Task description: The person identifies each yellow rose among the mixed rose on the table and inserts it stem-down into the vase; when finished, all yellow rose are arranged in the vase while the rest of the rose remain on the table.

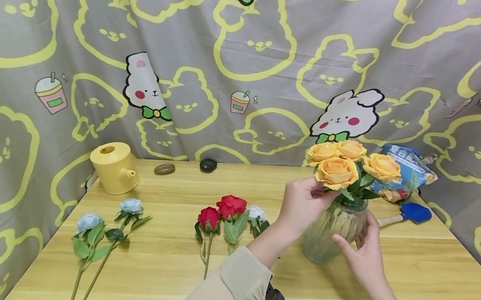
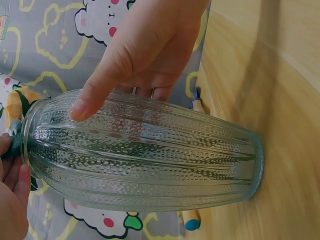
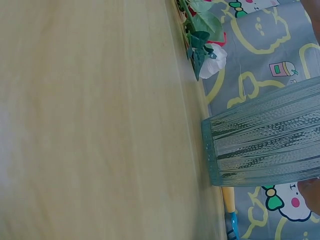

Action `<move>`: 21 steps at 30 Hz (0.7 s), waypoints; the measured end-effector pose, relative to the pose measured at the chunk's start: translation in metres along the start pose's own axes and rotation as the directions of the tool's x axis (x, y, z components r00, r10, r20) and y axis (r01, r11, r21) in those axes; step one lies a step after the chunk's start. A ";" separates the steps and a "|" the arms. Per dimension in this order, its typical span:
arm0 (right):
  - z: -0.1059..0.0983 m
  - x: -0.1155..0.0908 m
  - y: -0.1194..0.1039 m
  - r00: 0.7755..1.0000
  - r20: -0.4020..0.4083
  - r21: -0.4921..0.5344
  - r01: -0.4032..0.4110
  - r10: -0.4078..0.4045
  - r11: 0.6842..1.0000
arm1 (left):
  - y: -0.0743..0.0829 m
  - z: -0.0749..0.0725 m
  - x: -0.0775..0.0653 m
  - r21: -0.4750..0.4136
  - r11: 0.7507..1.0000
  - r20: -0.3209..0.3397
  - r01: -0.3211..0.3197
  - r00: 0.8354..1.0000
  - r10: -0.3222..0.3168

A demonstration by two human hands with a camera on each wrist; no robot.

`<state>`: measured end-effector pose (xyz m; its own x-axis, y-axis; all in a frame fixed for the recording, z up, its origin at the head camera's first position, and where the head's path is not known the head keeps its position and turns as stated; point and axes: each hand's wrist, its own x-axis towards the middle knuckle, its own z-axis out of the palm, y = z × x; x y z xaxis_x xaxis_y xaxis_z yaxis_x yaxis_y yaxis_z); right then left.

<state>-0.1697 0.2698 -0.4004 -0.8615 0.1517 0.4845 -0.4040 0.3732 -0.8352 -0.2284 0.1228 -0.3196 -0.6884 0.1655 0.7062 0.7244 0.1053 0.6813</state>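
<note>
Several yellow-orange roses (image 1: pixel 337 173) with green leaves stand in a ribbed clear glass vase (image 1: pixel 334 232), upright on the table. My left hand (image 1: pixel 301 207) pinches at the stems just under the blooms, by the vase mouth; the exact grip is partly hidden behind the hand. My right hand (image 1: pixel 364 254) holds the vase from its right side, thumb on the near face and fingers round behind. In the left wrist view, the right thumb lies along the beaded glass (image 2: pixel 145 155), and left fingers (image 2: pixel 22 185) sit at the vase's neck beside green leaves.
Red roses (image 1: pixel 231 207) and a white flower (image 1: pixel 257 213) lie left of the vase. Farther left are pale blue flowers (image 1: pixel 89 223) and a yellow watering can (image 1: pixel 115 168). A blue shovel (image 1: pixel 415 212) and a blue bag (image 1: pixel 408 168) are behind on the right. Two stones (image 1: pixel 208 165) lie at the back.
</note>
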 end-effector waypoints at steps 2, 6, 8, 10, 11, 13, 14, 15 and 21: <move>0.000 0.000 0.001 1.000 0.001 -0.004 -0.001 0.001 1.000 | 0.000 0.000 0.000 -0.012 1.000 0.005 0.019 1.000 -0.019; -0.001 0.001 0.002 1.000 0.002 -0.009 0.007 -0.007 1.000 | 0.000 -0.001 0.000 -0.114 0.987 0.007 0.110 0.994 -0.110; -0.002 0.002 0.003 1.000 -0.001 -0.007 0.011 -0.011 1.000 | 0.001 -0.003 0.000 -0.201 0.963 0.016 0.178 0.984 -0.178; -0.003 0.003 0.004 1.000 -0.005 -0.002 0.012 -0.012 1.000 | 0.003 -0.007 0.000 -0.277 0.928 0.040 0.248 0.968 -0.247; -0.004 0.003 0.004 1.000 -0.007 0.002 0.011 -0.011 1.000 | 0.003 -0.010 0.000 -0.299 0.911 0.059 0.285 0.958 -0.281; -0.006 0.004 0.005 1.000 -0.006 -0.003 0.010 -0.010 1.000 | 0.002 -0.019 0.000 -0.302 0.892 0.102 0.336 0.942 -0.320; -0.007 0.005 0.005 1.000 -0.003 -0.006 0.010 -0.010 1.000 | 0.000 -0.024 0.000 -0.287 0.888 0.129 0.359 0.933 -0.335; -0.007 0.006 0.005 1.000 -0.001 -0.005 0.010 -0.010 1.000 | -0.002 -0.030 0.000 -0.247 0.895 0.156 0.371 0.927 -0.341; -0.007 0.008 0.006 1.000 0.019 0.002 0.013 -0.013 1.000 | -0.021 -0.092 -0.012 0.067 0.927 0.296 0.368 0.880 -0.371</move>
<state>-0.1769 0.2796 -0.3996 -0.8617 0.1298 0.4906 -0.4160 0.3730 -0.8293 -0.2388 0.0286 -0.3241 -0.8631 0.3968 0.3124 0.4211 0.2242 0.8789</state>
